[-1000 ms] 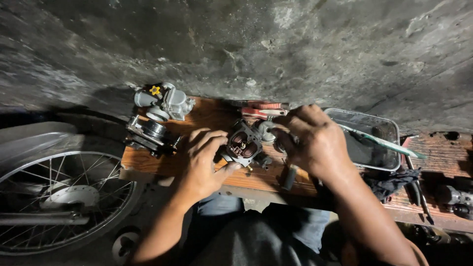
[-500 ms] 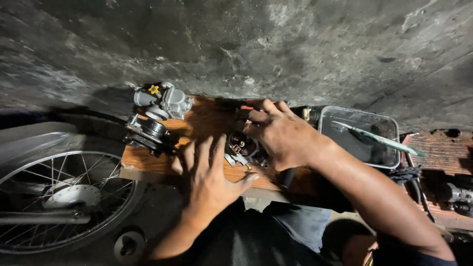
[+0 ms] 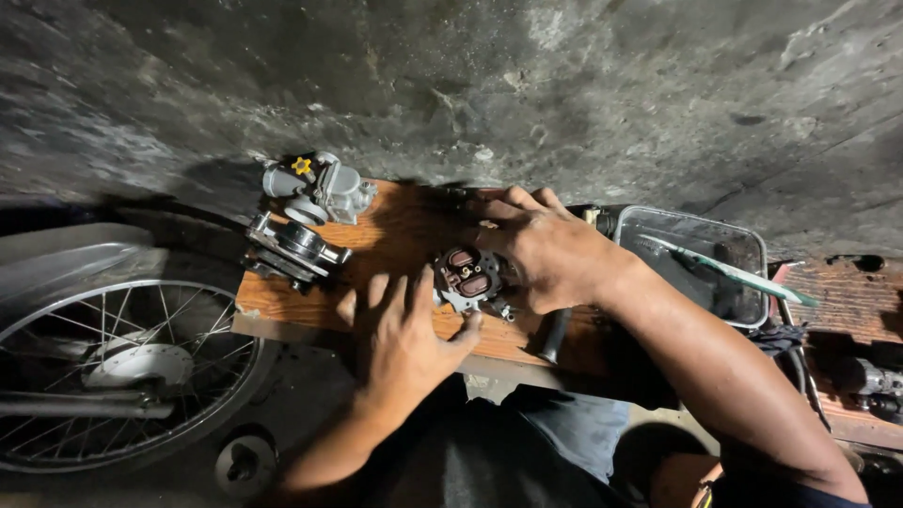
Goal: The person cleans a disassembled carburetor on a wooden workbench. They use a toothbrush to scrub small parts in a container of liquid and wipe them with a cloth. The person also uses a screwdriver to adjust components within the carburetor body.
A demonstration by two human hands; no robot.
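left hand [image 3: 400, 334] now flat, fingers spread; right hand [image 3: 546, 254] fingers seemingly still gripping carburetor body [image 3: 467, 277].

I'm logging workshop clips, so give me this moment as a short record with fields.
surface: wooden board by a concrete wall
left hand: flat on the board, thumb touching the carburetor body
right hand: over the carburetor body's right side
behind: two more carburetors
right: clear tray
left: spoked wheel

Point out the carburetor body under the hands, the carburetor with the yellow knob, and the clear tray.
carburetor body [image 3: 467, 275], head view, open face.
yellow-knob carburetor [image 3: 324, 186], head view, metal body.
clear tray [image 3: 752, 246], head view, right rim.
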